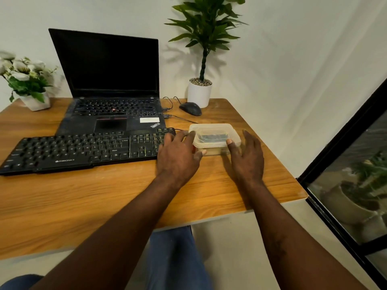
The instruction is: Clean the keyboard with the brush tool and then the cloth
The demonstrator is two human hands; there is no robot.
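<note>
Desk (pixel 104 195): tub (pixel 213 143) beside keyboard (pixel 73 149), dark contents (pixel 213 136).

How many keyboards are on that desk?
2: a separate black keyboard at the front left, and the laptop keyboard just behind it. None seems hidden.

black keyboard (pixel 83 149), black laptop (pixel 111 84), wood-grain orange-brown table (pixel 83 201), translucent lidded box (pixel 215 136), white pot (pixel 199 94)

head-worn view, down over desk (pixel 104 197)
</note>
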